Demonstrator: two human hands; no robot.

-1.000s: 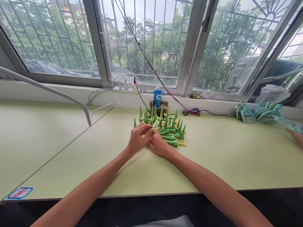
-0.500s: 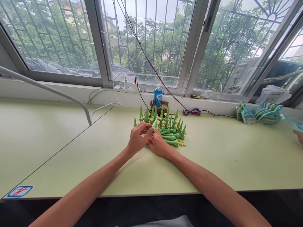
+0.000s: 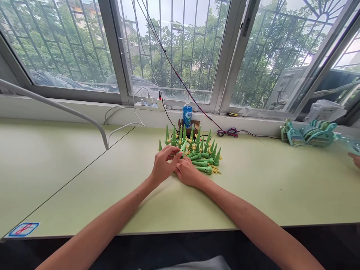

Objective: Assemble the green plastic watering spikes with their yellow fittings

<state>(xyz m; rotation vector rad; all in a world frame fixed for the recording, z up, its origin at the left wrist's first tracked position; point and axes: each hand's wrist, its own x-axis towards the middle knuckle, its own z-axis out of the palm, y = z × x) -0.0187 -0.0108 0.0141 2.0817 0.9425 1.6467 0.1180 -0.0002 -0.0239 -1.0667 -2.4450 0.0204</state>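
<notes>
A co-worker's hand [image 3: 356, 160] has shifted rightward, while our left hand [image 3: 165, 162], nearly closed, pinches a tilted green spike [image 3: 183, 147], and our curled right hand [image 3: 187, 172], its hold hidden from us, lies beside the spike cluster [image 3: 201, 164].

Both hands together in the middle

So the left arm [image 3: 115, 215] comes in from the near left and the right arm [image 3: 250, 213] from the near right, both bare, angling in toward each other. Left hand [image 3: 165, 164] has its back up, fingers bent, thumb and index finger drawn into a pinch. Right hand [image 3: 188, 171] is close beside it, slightly nearer, knuckles up and fingers curled. Can't really see those right fingertips, the left hand covers them.
</notes>
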